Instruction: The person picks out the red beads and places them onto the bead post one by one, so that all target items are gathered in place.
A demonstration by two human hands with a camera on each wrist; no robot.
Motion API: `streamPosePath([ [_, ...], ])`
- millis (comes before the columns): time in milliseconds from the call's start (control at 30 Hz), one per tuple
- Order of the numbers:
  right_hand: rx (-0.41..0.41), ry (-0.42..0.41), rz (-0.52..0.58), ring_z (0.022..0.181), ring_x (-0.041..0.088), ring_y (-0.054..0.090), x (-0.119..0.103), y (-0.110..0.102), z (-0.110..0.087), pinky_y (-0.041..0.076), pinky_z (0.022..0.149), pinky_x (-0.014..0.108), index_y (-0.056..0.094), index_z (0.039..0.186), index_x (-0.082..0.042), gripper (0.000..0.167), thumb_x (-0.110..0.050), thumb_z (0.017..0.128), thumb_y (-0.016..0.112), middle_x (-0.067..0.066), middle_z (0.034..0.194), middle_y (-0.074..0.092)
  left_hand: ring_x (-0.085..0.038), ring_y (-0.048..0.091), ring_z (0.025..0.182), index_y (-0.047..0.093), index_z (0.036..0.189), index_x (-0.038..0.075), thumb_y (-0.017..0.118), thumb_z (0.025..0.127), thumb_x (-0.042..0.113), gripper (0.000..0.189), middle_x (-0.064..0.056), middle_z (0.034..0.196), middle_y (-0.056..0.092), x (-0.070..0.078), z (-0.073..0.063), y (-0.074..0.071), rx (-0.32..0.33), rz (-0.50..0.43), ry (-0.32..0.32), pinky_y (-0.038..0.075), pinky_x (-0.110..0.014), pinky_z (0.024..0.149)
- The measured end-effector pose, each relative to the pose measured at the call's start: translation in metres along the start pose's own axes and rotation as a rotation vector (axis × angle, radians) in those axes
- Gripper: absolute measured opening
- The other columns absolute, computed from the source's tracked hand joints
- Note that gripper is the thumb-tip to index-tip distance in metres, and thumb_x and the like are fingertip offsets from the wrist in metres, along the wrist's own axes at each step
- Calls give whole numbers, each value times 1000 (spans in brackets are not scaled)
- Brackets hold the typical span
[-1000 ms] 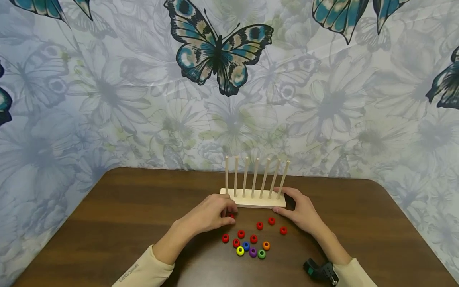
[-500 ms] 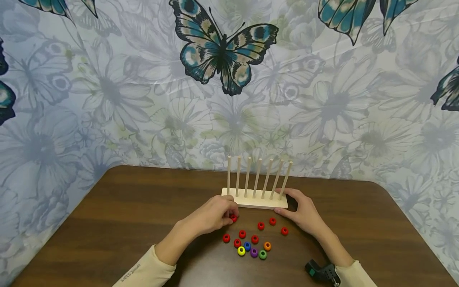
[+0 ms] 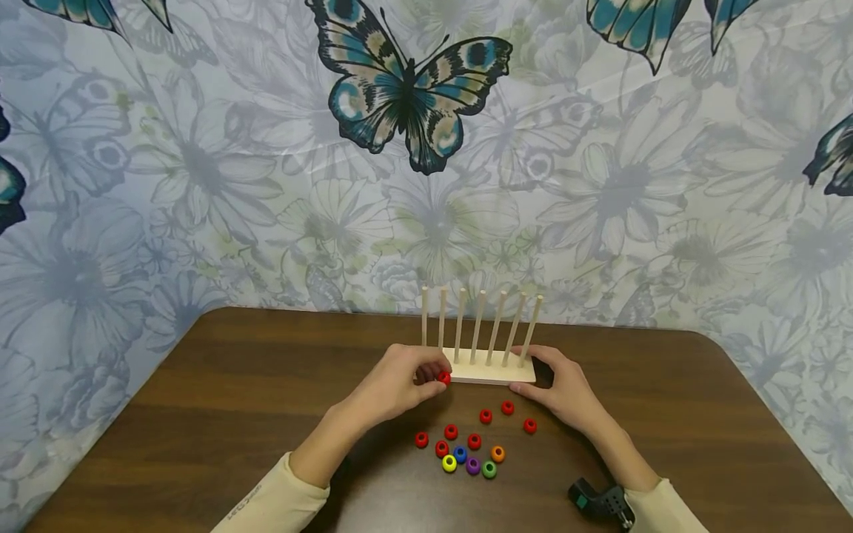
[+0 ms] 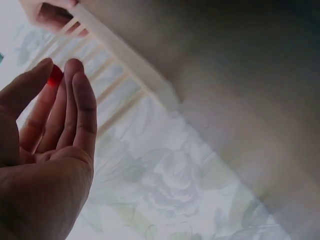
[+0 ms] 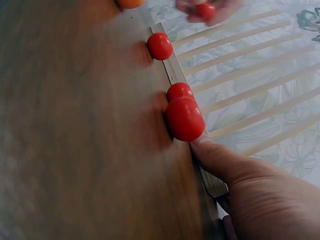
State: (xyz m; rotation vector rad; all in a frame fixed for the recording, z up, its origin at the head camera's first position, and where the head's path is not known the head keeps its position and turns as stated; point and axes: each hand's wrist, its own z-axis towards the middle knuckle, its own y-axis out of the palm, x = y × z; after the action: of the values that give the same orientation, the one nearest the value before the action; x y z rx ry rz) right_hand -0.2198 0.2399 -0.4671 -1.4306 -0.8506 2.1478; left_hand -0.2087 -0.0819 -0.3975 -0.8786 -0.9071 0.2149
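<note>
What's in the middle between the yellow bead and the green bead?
The purple bead sits between the yellow bead and the green bead; the head view shows it.

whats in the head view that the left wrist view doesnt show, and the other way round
Only the head view: the loose beads on the table and the black device by the right wrist.
Only the left wrist view: the left end of the peg rack, hidden behind the left hand in the head view.
Both: that hand pinching a red bead, the right hand gripping the rack, and the floral backdrop.
</note>
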Motion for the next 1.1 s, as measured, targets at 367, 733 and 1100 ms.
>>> streamPosePath([
  [367,-10,-26,-12,138,40,56,0,-3,1,42,113,64,67,140,-15,58,-29,87,88,12,144,64,-9,67,74,78,105,12,84,90,9,17,2,86,75,41,38,-39,338,-126,-6,61,-39,73],
  [733,-20,-6,5,140,39,54,0,1,0,40,114,65,66,141,-22,58,-34,88,87,9,146,63,-11,63,63,80,101,16,85,88,11,14,3,85,73,49,51,-63,559,-46,-17,52,-28,60],
  [1100,-19,15,0,141,41,54,-3,0,0,39,114,67,66,141,-17,59,-34,88,87,11,146,63,-12,59,60,81,99,15,86,87,11,14,-1,90,75,38,53,-55,512,21,-32,48,-31,63],
])
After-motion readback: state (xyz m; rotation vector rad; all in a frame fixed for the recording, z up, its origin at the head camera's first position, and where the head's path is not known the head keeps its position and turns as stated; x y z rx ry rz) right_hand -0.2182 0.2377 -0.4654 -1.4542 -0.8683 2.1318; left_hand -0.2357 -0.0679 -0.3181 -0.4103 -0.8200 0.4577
